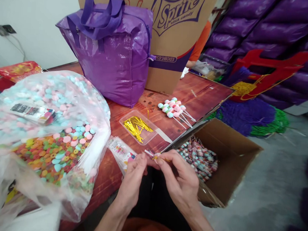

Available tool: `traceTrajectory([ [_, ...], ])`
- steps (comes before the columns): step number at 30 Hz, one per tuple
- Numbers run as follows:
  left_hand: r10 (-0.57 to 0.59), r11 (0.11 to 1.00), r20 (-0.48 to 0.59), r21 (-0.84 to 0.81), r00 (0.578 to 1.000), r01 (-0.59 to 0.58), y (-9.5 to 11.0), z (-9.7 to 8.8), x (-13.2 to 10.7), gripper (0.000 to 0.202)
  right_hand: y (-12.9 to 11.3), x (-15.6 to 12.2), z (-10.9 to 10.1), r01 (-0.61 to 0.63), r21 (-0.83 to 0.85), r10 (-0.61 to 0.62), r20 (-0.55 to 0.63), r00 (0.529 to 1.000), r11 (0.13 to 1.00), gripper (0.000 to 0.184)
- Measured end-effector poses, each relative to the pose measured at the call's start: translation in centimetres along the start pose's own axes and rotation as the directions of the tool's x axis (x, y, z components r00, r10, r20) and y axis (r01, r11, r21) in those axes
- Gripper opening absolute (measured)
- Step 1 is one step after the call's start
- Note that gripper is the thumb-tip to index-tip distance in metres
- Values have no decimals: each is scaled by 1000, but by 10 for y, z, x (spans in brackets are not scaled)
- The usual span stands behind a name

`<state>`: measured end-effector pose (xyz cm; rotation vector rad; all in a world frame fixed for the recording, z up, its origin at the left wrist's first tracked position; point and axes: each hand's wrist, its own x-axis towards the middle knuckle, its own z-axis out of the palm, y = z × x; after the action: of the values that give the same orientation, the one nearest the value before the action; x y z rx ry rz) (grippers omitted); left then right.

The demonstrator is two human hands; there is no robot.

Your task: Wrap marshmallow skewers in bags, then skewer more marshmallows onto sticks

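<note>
My left hand (134,176) is closed around a small wrapped candy stick (149,152), most of it hidden by the fingers. My right hand (180,175) meets it over my lap, thumb and fingertips pinching a gold twist tie (165,160) at the stick. Just beyond, a clear plastic tray (154,140) holds many gold twist ties (136,126). Printed clear wrappers (121,150) lie stacked beside my left hand. Several candy skewers (173,108) with pastel pieces on white sticks rest farther back on the table.
Left, a large clear bag (103,102) holds pastel and ring-shaped candies, with white sticks (92,157) at its edge. A purple bag (115,58) and a Sprite carton (163,74) stand behind. An open cardboard box (234,157) of wrapped candy sits right. An orange sleeve (201,38) shows behind the carton.
</note>
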<state>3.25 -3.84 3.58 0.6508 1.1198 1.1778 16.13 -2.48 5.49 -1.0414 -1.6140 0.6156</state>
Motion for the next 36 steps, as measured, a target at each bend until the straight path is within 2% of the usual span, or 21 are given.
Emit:
traceTrajectory([
  [2,-52,999,-25,7,998,53,-3,-1,0,45,1,-3,-1,38,-31,-38,-1,999,999,16],
  [4,-122,992,-5,-42,993,122,-2,0,0,43,1,-5,-1,79,-39,-79,2,997,996,18],
  [7,-219,965,99,-121,971,231,3,3,-2,43,-1,-6,-3,107,-24,-107,4,994,994,18],
  [10,-208,948,207,-197,956,249,9,6,-3,40,-3,-8,-6,46,33,-46,-5,999,998,17],
  [13,-132,959,219,-217,967,180,12,9,0,32,-1,-15,-7,-146,149,145,21,989,978,17],
  [15,-75,974,167,-197,983,108,10,12,4,33,1,-22,-6,-295,220,290,55,955,930,20],
  [17,-16,987,70,-156,997,27,4,15,7,34,3,-30,-2,-395,263,391,71,918,880,24],
  [20,63,998,-36,7,997,-63,-9,17,10,32,4,-40,4,-483,282,480,84,873,829,26],
  [24,192,937,4,298,981,-185,-17,12,10,23,6,-52,5,-556,314,560,85,824,770,29],
  [26,235,877,106,405,966,-257,-13,5,10,23,10,-58,2,-560,326,576,55,816,762,31],
  [28,228,829,237,462,944,-316,-5,-7,12,23,18,-63,-4,-562,338,597,1,802,754,31],
  [29,279,807,202,481,939,-343,-1,-15,14,22,24,-65,-8,-565,356,615,-36,788,744,31],
  [30,344,780,116,518,932,-352,3,-24,16,20,31,-67,-14,-565,384,636,-80,767,730,30],
  [32,442,702,4,620,897,-349,7,-46,22,19,48,-69,-30,-539,469,677,-191,711,699,30],
  [34,459,616,-44,736,888,-282,6,-67,27,21,69,-69,-51,-481,555,705,-311,637,679,31],
  [36,466,495,-20,835,884,-242,4,-81,30,22,92,-67,-73,-444,623,746,-383,545,644,36],
])
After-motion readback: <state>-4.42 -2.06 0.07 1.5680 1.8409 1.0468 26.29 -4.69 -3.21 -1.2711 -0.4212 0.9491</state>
